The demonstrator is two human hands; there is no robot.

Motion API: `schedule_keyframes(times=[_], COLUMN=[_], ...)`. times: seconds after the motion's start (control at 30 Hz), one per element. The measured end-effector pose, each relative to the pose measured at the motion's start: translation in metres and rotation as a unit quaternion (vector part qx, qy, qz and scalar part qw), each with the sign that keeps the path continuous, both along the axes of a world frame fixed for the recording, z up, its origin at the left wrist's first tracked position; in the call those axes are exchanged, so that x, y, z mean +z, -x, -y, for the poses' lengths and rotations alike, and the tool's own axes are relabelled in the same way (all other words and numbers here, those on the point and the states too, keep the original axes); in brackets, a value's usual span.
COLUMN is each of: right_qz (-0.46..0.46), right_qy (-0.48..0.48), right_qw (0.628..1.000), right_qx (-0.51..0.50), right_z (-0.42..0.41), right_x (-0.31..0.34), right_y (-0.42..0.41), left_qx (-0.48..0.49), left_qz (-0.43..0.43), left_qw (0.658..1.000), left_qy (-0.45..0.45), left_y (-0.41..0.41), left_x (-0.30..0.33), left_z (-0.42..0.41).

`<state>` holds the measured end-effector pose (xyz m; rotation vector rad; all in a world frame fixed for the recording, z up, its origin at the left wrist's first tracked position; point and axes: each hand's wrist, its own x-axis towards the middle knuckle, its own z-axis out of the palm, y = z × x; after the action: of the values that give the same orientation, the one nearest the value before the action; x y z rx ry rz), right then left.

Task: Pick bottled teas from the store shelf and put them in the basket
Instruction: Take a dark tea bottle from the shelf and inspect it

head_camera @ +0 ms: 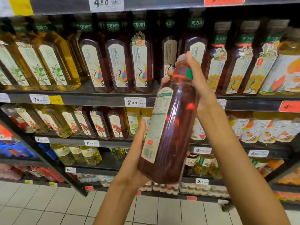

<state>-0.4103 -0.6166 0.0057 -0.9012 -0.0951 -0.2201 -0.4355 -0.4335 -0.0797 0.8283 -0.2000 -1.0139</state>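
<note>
**Bottle off the shelf, basket not in sight**

The picking step looks done: a bottle [167, 127] of dark red tea is held up at centre frame, tilted, clear of the shelf [81, 98]. The right hand [194, 82] wraps its neck near the cap, grip clamped there; the left hand [138, 151] cups the base, fingers curled round it. The next move, I judge, calls for lowering it into the basket, which no part of the frame shows, so it must first be found. The bottle is clear plastic, its back label with small print and a barcode facing the camera, and it appears full.
</note>
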Motion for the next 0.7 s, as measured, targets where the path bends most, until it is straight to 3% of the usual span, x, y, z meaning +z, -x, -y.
schedule_keyframes(times=[0.13,0.23,0.3,0.57,0.7], right_qz=[0.035,0.021,0.009,0.040,0.129], right_qy=[0.102,0.245,0.274,0.151,0.098], right_qw=[0.993,0.965,0.959,0.987,0.987], right_qx=[-0.041,-0.090,-0.070,-0.024,-0.011], right_z=[0.001,0.006,0.008,0.006,0.007], right_x=[0.012,0.017,0.015,0.003,0.004], right_y=[0.005,0.008,0.010,0.005,0.009], left_qx=[0.041,0.086,0.100,0.075,0.072], left_qz=[0.085,0.173,0.212,0.195,0.242], left_qw=[0.996,0.981,0.971,0.978,0.966], left_qy=[-0.006,-0.024,-0.038,0.000,-0.044], left_y=[-0.005,-0.003,-0.003,-0.012,-0.024], left_x=[-0.006,-0.007,-0.004,-0.019,-0.019], left_z=[0.007,0.010,0.014,0.030,0.031])
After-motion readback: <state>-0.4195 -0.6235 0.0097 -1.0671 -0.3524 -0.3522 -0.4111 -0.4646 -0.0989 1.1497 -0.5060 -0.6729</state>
